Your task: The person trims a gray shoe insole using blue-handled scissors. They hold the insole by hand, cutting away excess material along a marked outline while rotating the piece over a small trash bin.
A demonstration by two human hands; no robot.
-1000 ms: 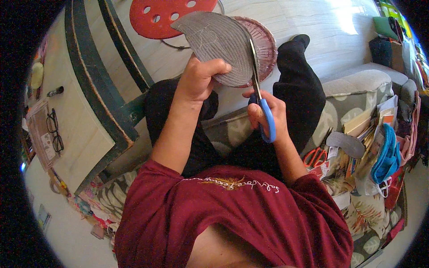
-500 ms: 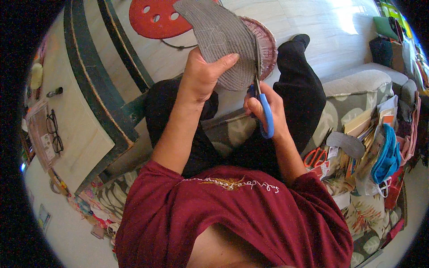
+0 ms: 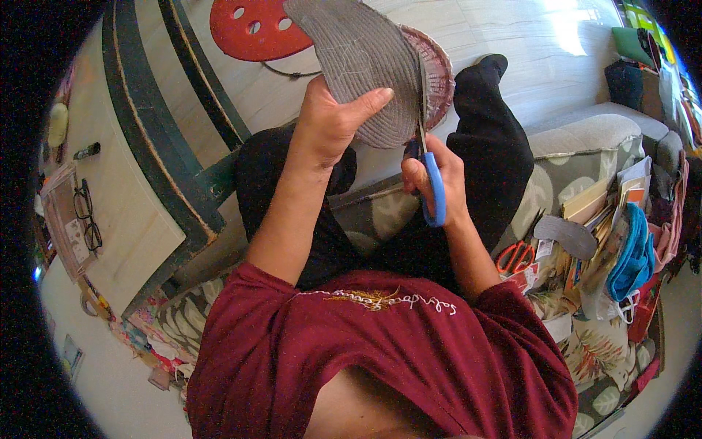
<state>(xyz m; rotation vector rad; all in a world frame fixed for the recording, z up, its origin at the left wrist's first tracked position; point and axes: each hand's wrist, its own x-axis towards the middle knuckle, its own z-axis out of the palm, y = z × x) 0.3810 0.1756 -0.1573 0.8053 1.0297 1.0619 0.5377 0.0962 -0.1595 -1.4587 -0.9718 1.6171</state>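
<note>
My left hand [image 3: 333, 124] grips a grey ribbed sole-shaped piece [image 3: 369, 77], thumb on top and the other fingers hidden beneath. Faint pale lines mark its surface. In my right hand [image 3: 442, 179] are scissors with blue handles [image 3: 436, 192]. Their blades point away from me along the right edge of the grey piece, touching or very close to it. A pink-and-maroon patterned piece [image 3: 439, 77] with a curved rim shows just beyond the blades. Whether it is joined to the grey piece, I cannot tell.
A red stool seat [image 3: 256, 36] with holes stands ahead. At left are a dark green wooden frame [image 3: 150, 110] and eyeglasses [image 3: 89, 216]. On the patterned sofa at right lie orange-handled scissors [image 3: 516, 257], another grey sole-shaped piece [image 3: 567, 235], papers and blue cloth [image 3: 632, 256].
Both hands keep almost the same place and grip. The scissors and the patterned piece have shifted very slightly.
</note>
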